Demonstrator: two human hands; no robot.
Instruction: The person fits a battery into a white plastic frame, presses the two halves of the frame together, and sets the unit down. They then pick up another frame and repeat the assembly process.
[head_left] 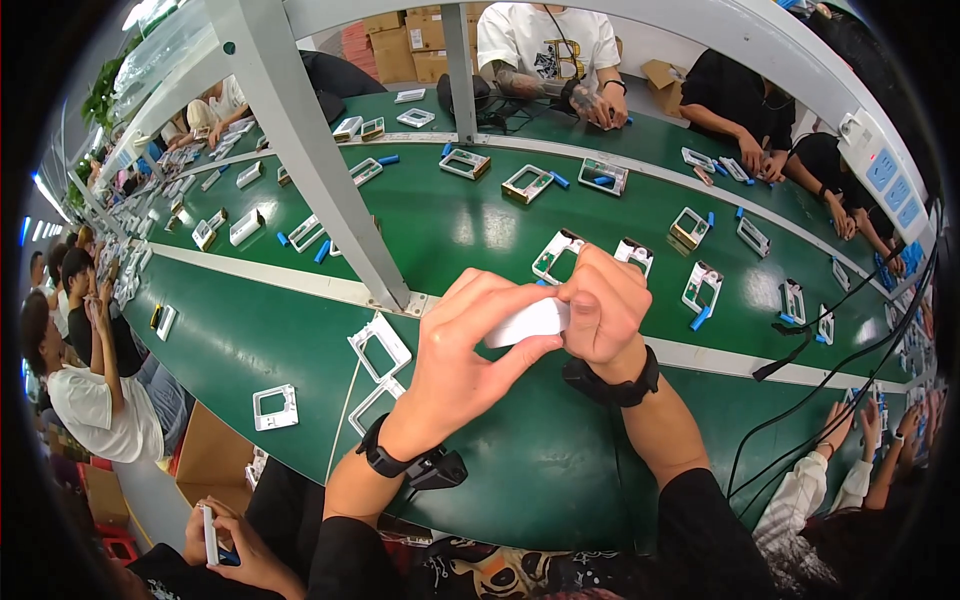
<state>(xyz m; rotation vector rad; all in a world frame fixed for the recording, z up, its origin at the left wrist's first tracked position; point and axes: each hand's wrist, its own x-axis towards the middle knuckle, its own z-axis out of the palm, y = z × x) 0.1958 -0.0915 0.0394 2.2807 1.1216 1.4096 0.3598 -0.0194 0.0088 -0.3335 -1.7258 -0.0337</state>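
The left hand (450,345) grips a white plastic case (525,325) between thumb and fingers; the right hand (605,305) is curled closed on its other end. The case is held above the bench (530,440), in from its near edge. A small white frame (275,423) lies toward the bench's near left edge.

The right grip (606,308) seems to hide one end of the white piece (524,324)

Bright, even light; strip lamps (50,197) glow far left of the slanted post (315,155). Right of it, pale glare dulls the green tabletop (500,232). Far from it, fisheye edges curve into black.
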